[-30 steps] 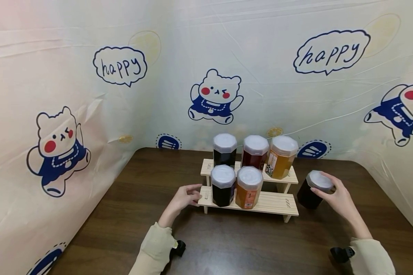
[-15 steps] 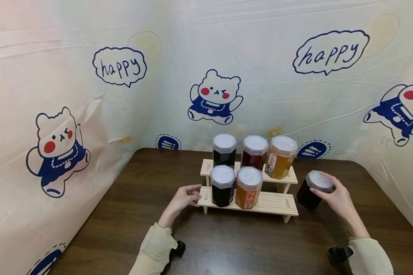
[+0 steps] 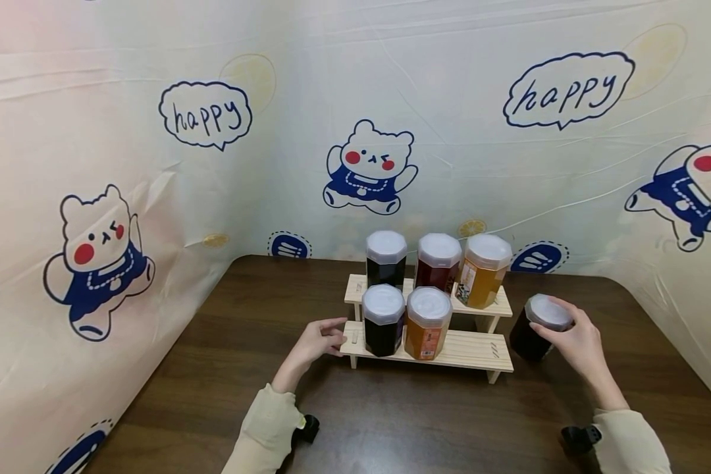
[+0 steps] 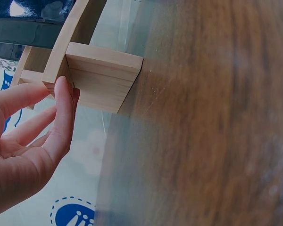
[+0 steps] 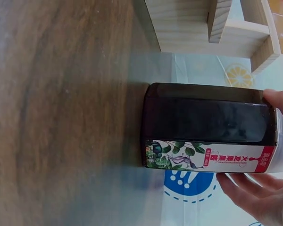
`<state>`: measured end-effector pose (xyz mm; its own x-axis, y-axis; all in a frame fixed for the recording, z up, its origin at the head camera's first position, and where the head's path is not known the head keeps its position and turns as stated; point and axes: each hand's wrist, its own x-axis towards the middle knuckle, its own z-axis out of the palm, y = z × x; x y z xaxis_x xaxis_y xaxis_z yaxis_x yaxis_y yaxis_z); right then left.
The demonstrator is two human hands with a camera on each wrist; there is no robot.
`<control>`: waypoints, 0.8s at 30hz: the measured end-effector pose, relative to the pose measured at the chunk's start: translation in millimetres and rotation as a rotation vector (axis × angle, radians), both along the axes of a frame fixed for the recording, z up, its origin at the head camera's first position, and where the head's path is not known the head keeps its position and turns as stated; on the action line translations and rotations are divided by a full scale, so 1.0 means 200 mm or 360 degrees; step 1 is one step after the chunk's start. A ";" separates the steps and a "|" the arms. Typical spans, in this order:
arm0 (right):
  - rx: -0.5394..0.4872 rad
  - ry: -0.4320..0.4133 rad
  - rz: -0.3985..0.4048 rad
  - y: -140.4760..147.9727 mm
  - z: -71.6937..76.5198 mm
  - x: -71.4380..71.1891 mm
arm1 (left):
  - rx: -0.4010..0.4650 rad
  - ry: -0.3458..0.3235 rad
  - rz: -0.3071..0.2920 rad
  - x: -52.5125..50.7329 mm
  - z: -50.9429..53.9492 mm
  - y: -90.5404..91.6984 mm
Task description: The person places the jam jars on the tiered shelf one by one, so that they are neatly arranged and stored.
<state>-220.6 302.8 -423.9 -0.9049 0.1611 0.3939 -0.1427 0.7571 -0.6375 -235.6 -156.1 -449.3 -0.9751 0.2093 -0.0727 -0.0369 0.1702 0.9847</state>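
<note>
My right hand (image 3: 577, 339) grips a dark jar (image 3: 528, 339) near its white lid, thumb on one side and fingers on the other. In the right wrist view this jar (image 5: 210, 117) shows a printed label with leaves; its base is at the tabletop, right of the wooden rack. My left hand (image 3: 318, 341) pinches the left end of the rack's lower shelf (image 3: 474, 347); the left wrist view shows the fingers at the board's corner (image 4: 59, 61). On that shelf stand a dark jar (image 3: 383, 332) and an orange jar (image 3: 424, 339).
The upper shelf (image 3: 500, 305) bears a black jar (image 3: 386, 271), a deep red jar (image 3: 435, 273) and an amber jar (image 3: 481, 283). A brown wooden table (image 3: 391, 421) lies beneath. Printed cloth (image 3: 450, 164) hangs behind and at the sides.
My right wrist and forearm have shifted slightly left, with the thumb a little further left on the lid. The jar has barely moved. My left hand stays at the shelf end.
</note>
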 end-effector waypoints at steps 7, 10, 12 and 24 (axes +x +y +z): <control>-0.0016 0.0055 -0.0081 -0.02 -0.01 0.01 | 0.0011 -0.0018 -0.0002 0.00 0.00 0.00; -0.0023 0.0057 -0.0117 -0.03 -0.02 0.01 | 0.0025 -0.0019 -0.0022 0.00 0.00 0.00; -0.0030 0.0060 -0.0139 -0.04 -0.02 0.01 | 0.0030 -0.0019 -0.0026 0.00 0.00 0.00; -0.0078 0.0209 -0.0193 -0.08 0.05 0.06 | 0.0009 -0.0037 0.0017 0.01 0.01 0.00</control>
